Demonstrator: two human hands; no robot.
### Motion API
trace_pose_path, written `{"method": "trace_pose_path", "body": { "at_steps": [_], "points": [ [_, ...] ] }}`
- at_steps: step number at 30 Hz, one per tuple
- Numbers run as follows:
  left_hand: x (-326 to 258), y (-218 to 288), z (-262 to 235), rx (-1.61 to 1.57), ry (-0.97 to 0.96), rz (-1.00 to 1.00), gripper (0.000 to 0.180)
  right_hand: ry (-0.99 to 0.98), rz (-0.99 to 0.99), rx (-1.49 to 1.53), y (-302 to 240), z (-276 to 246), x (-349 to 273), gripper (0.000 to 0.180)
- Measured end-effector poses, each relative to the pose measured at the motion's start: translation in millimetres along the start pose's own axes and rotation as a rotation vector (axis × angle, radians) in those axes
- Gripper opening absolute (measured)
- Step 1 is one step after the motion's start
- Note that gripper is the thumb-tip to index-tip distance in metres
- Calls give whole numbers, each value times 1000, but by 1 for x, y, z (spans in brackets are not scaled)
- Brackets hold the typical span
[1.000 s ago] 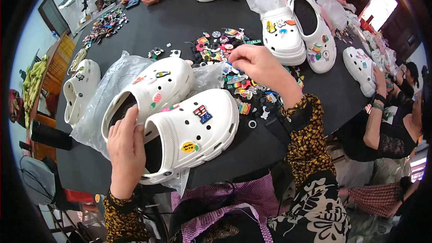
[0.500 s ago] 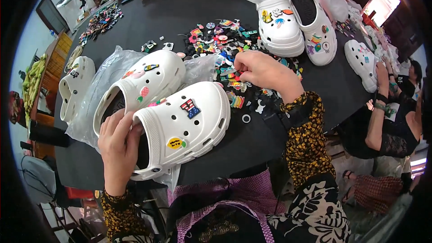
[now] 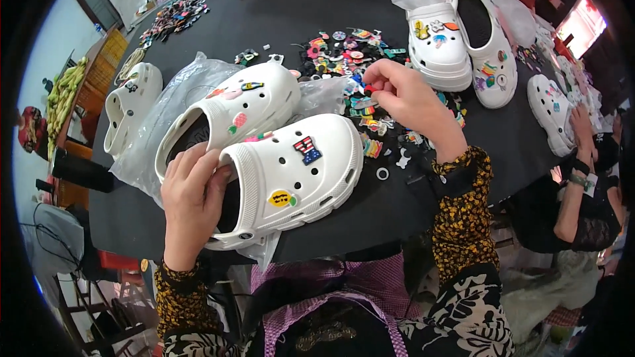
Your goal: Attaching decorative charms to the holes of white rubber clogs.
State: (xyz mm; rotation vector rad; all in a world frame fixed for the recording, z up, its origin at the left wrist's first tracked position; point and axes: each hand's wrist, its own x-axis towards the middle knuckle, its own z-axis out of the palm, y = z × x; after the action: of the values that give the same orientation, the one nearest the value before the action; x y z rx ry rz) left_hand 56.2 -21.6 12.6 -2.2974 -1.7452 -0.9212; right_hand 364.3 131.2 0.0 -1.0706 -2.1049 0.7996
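Observation:
My left hand (image 3: 193, 201) is closed on the heel-side opening edge of a white clog (image 3: 327, 178), thumb inside. This clog carries a stars-and-stripes charm (image 3: 307, 150) and a yellow lemon charm (image 3: 282, 198). Its mate, another white clog (image 3: 264, 102), lies just beyond it with a pink pineapple charm and a bottle-shaped charm. Over a heap of colourful shoe charms (image 3: 317, 63), my right hand (image 3: 410, 106) has thumb and fingers pinched together. A red and dark bit shows at the fingertips; what they hold is too small to make out.
Clear plastic bags (image 3: 159, 125) lie under and beside the near clogs. A decorated white pair (image 3: 440, 59) stands beyond my right hand, a lone clog (image 3: 132, 106) at left. Another charm pile (image 3: 175, 16) is far left. Other people sit at the black table (image 3: 264, 10); one at right touches a clog (image 3: 552, 112).
The whole view has shifted, so things appear farther right. My right hand has lifted slightly over the charms, still pinched. My left hand keeps its grip on the clog.

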Motion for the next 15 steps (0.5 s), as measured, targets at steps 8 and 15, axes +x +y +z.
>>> {"method": "trace_pose_path", "body": {
  "at_steps": [8, 15],
  "points": [
    [-1, -2, 0, 3, 5, 6, 21, 36, -53, 100, -7, 8, 2, 17],
    [1, 0, 0, 11, 7, 21, 20, 118, -20, 289, -12, 12, 0, 15]
  ]
}}
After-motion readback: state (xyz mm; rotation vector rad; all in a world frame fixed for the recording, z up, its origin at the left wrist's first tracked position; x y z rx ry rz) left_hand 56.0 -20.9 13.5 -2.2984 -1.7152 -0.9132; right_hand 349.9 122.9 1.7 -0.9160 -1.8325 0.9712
